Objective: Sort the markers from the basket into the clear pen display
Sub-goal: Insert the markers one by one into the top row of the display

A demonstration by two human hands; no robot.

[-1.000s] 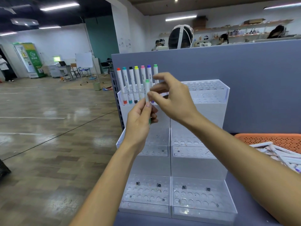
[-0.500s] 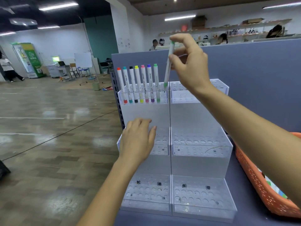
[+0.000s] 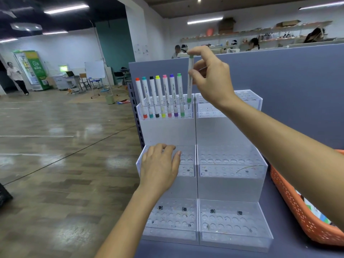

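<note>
Right hand [image 3: 212, 82] pinches green marker [image 3: 189, 90], tip at display [image 3: 167, 131] top tier | left hand [image 3: 160, 166] flat on middle tier

The clear pen display [image 3: 230, 183] was see-through acrylic, each tier dotted with rows of round holes. In its top left tier, seven markers [image 3: 159, 94] had white barrels, with caps and tips of red, teal, black, yellow, pink, purple and green. The green-tipped marker [image 3: 189, 90] beside them was white too. Right of the display, the basket [image 3: 290, 207] was orange with small perforations. Behind the display, the partition [image 3: 297, 90] was grey-blue.
</note>
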